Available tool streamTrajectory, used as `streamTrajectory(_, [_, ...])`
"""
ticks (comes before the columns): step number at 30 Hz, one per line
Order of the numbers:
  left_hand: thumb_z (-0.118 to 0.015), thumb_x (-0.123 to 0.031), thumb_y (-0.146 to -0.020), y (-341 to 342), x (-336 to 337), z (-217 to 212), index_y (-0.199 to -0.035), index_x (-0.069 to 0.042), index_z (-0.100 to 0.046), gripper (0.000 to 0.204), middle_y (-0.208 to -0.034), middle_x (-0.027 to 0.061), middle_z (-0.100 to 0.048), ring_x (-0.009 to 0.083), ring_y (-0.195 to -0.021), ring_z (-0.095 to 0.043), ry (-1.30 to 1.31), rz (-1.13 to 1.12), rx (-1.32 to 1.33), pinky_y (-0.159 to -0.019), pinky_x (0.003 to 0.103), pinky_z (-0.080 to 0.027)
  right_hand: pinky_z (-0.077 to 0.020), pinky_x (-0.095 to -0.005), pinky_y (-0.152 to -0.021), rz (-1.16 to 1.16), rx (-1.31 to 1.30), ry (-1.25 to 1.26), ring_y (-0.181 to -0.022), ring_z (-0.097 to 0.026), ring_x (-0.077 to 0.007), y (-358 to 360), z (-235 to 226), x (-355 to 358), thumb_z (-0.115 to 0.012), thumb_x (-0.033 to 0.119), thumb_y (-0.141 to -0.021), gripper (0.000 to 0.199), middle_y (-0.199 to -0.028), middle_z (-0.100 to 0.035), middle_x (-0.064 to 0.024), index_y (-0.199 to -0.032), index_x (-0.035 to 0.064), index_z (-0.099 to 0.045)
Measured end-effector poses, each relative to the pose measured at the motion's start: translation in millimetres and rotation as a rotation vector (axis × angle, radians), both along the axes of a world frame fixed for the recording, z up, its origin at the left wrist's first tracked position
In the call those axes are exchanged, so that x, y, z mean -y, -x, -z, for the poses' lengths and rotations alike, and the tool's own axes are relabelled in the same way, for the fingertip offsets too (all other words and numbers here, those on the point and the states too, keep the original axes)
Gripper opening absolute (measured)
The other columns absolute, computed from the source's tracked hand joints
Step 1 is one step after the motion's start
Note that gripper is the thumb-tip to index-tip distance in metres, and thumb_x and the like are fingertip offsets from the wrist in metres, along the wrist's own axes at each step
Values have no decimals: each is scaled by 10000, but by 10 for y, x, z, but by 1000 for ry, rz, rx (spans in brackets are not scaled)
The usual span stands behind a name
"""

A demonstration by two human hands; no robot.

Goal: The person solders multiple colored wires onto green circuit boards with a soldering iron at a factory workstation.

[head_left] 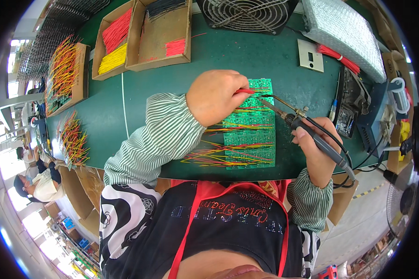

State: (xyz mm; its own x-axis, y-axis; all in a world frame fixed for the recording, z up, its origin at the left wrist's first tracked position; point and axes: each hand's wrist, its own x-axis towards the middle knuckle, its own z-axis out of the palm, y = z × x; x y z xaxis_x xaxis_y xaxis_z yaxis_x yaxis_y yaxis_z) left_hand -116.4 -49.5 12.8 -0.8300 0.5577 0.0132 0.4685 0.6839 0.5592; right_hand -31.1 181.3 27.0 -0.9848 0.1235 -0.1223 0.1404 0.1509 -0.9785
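A green circuit board panel (pixel 252 139) lies on the green table in front of me, with several red and yellow wires sticking out of it to the left. My left hand (pixel 215 96) rests over the panel's upper part and pinches a short red wire (pixel 245 91) by its end. My right hand (pixel 317 149) grips a black soldering iron (pixel 307 130) like a pen. The iron's thin metal tip (pixel 268 104) points up and left, ending close to the red wire over the board's top edge.
Cardboard boxes (pixel 146 46) with red, yellow and black wires stand at the back left. A fan grille (pixel 244 14), bubble wrap (pixel 344 35), a red wire bundle (pixel 337 56) and a soldering station (pixel 358 111) sit at back right. Wired boards (pixel 72 139) are piled left. Two people sit far left.
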Motion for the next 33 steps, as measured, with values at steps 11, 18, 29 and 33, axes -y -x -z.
streamTrajectory(11, [-628, -185, -771, 43, -46, 63, -782, -32, -640, 153, -743, 107, -611, 281, -673, -587, -17, 5, 28, -597, 364, -457, -444, -184, -564, -17, 14, -11, -616, -568, -58, 45, 71, 13, -690, 52, -747, 171, -694, -616, -31, -877, -23, -607])
streamTrajectory(18, [-629, -187, -763, 56, -39, 60, -774, -30, -636, 157, -734, 108, -609, 285, -661, -586, 20, 17, 33, -590, 371, -457, -443, -186, -562, 12, -24, 6, -610, -567, -62, 37, 23, -3, -688, 51, -741, 170, -683, -614, -32, -871, -23, -607])
streamTrajectory(29, [-613, -158, -798, 70, -2, -160, -778, -34, -626, 127, -744, 110, -601, 281, -676, -583, -22, -84, -78, -594, 361, -455, -457, -200, -566, 61, -9, 7, -605, -586, -89, -20, -22, -99, -680, 30, -739, 178, -678, -616, -54, -879, -39, -595])
streamTrajectory(33, [-625, -170, -785, 43, -198, -21, -779, -38, -631, 132, -745, 107, -607, 287, -680, -583, -53, 23, -106, -598, 363, -458, -468, -205, -577, 57, -18, -20, -615, -599, -101, -10, -5, -149, -671, 17, -741, 175, -719, -635, -78, -883, -49, -592])
